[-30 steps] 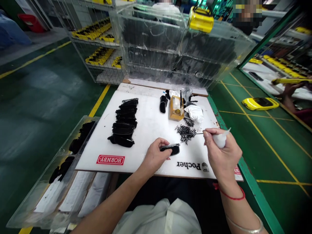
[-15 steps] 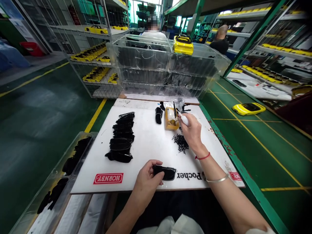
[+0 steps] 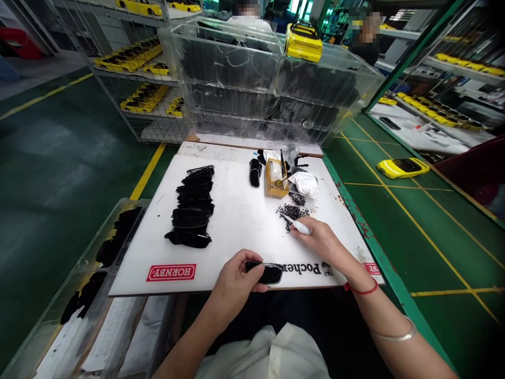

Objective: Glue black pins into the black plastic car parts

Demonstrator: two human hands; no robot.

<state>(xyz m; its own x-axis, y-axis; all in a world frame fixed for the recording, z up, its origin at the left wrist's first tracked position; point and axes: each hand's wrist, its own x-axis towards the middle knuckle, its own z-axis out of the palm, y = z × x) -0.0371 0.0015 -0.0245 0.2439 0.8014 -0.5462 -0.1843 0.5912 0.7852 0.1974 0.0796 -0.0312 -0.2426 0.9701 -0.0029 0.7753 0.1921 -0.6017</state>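
Between the thumb and fingers of my left hand (image 3: pixel 240 273) is a flat black plastic part (image 3: pixel 268 272), held above the table's front edge. My right hand (image 3: pixel 315 237) grips a white-handled tool (image 3: pixel 300 227) whose thin tip reaches into a pile of small black pieces (image 3: pixel 292 211). Behind that pile stands a yellow wooden box (image 3: pixel 276 189) with a small jar and a dark stick in it. One more black part (image 3: pixel 255 172) lies left of the box. A row of similar black parts (image 3: pixel 193 213) lies on the left of the table.
The white board (image 3: pixel 236 210) carries a crumpled white bag (image 3: pixel 305 184) at the right. Clear plastic bins (image 3: pixel 229 79) stand behind it, a yellow model car (image 3: pixel 303 42) on top. A plastic tray (image 3: pixel 118 231) of black parts sits at lower left. Two people are beyond.
My right hand has moved from the wooden box towards me, bringing the tool's tip to the small black pieces. My left hand still holds the black part. The view has tilted down.
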